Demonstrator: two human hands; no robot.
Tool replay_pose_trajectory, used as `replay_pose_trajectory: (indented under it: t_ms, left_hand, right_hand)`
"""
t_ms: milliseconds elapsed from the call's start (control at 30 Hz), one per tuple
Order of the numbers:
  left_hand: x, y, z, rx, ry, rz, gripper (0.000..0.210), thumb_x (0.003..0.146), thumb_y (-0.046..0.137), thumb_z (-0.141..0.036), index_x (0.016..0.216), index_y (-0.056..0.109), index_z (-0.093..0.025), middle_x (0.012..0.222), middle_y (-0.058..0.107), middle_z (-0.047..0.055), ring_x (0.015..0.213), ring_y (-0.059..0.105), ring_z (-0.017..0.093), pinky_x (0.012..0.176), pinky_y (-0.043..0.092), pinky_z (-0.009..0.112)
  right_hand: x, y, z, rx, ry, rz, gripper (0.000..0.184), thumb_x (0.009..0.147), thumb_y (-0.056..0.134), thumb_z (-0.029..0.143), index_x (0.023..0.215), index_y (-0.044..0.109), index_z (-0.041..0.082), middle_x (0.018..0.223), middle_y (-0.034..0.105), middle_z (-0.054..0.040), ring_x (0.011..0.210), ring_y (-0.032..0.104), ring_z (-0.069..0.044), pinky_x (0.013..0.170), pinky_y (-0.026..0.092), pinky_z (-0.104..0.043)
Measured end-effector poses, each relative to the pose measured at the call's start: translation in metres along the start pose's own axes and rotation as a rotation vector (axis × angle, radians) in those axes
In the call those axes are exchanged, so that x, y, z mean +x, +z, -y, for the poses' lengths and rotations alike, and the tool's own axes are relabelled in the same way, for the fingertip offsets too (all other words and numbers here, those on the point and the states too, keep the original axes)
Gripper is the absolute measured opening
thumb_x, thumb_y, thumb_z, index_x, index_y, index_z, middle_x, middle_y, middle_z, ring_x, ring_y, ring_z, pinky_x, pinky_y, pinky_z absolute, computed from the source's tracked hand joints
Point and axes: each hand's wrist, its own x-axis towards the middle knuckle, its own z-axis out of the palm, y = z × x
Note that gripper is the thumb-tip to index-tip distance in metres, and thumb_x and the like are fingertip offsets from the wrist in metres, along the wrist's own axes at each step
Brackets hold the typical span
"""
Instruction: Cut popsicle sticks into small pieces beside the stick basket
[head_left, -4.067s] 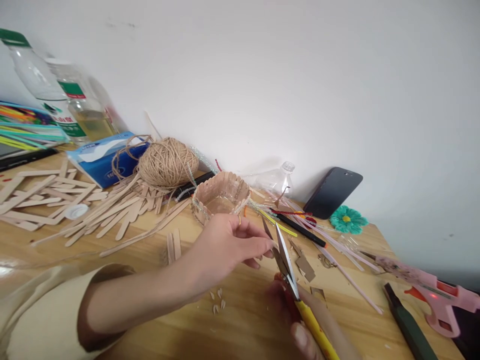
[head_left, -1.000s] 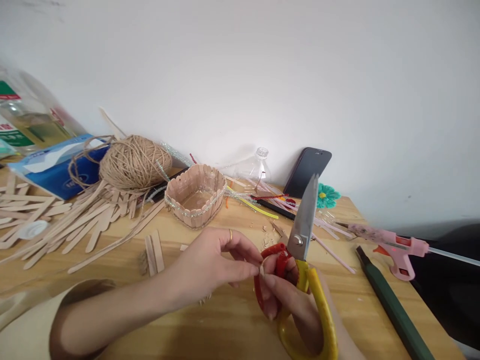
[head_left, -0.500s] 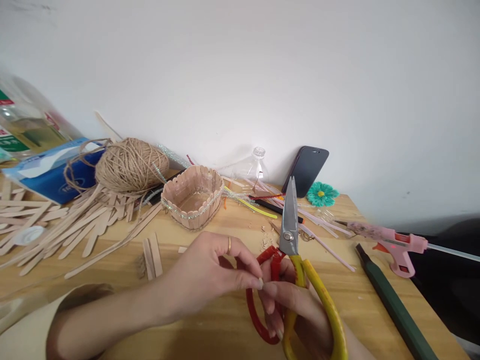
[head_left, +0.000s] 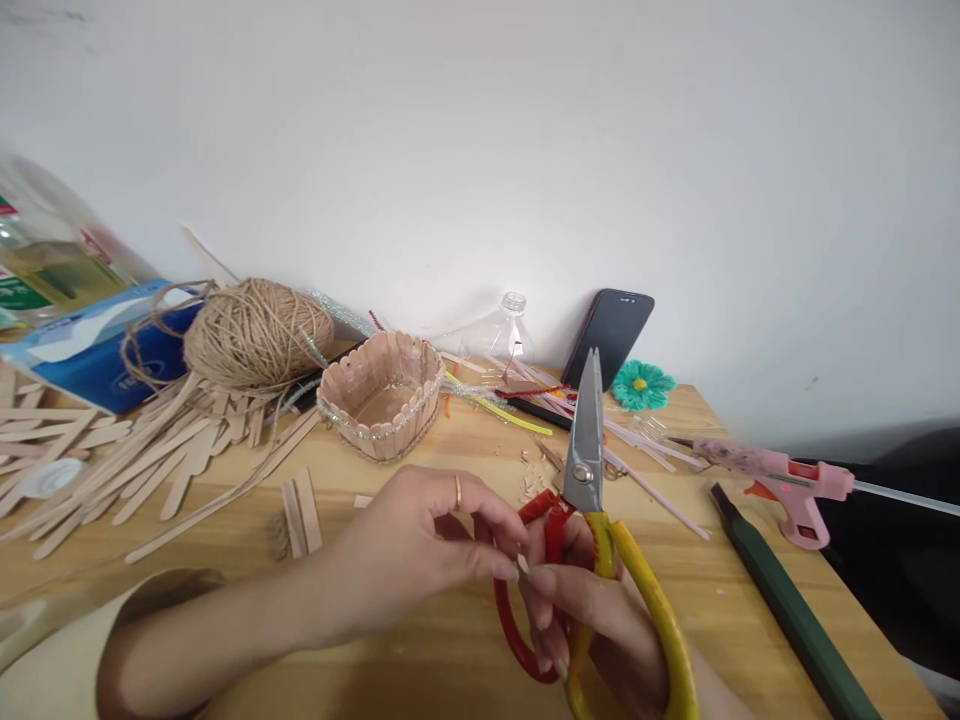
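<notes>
A pair of scissors (head_left: pixel 586 455) with one red and one yellow handle points upward, blades together. My right hand (head_left: pixel 600 610) is closed around its handles. The thumb and fingertips of my right hand also meet a tiny pale piece (head_left: pixel 523 565), which looks like a bit of craft stick. On its other side, my left hand (head_left: pixel 450 530) pinches at the same piece. Beyond my hands stands a small basket (head_left: pixel 382 400) made of short stick pieces, with glittery cord around its outside.
Craft sticks (head_left: pixel 180 450) lie piled at left beside a twine ball (head_left: pixel 251 335) and blue tissue pack (head_left: pixel 105 350). A phone (head_left: pixel 611 335) leans on the wall near a teal flower (head_left: pixel 643 384). At right are a pink glue gun (head_left: pixel 787 480) and a dark green tool (head_left: pixel 787 590).
My left fingertips have shifted slightly, and more of the tiny pale piece shows between my hands. The scissors stay in my right hand. The view has moved a little.
</notes>
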Motion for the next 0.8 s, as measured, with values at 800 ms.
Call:
replay_pose_trajectory:
  t_ms: [800]
  left_hand:
    - [0.0058, -0.0074, 0.0047, 0.067, -0.032, 0.059, 0.006, 0.072, 0.064, -0.022, 0.073, 0.067, -0.017, 0.067, 0.063, -0.005, 0.063, 0.053, 0.008, 0.062, 0.040, 0.021]
  right_hand:
    - [0.0064, -0.0021, -0.0009, -0.179, -0.034, -0.077, 0.028, 0.071, 0.066, 0.036, 0.058, 0.051, 0.017, 0.047, 0.046, 0.0077, 0.035, 0.041, -0.004, 0.037, 0.034, -0.016]
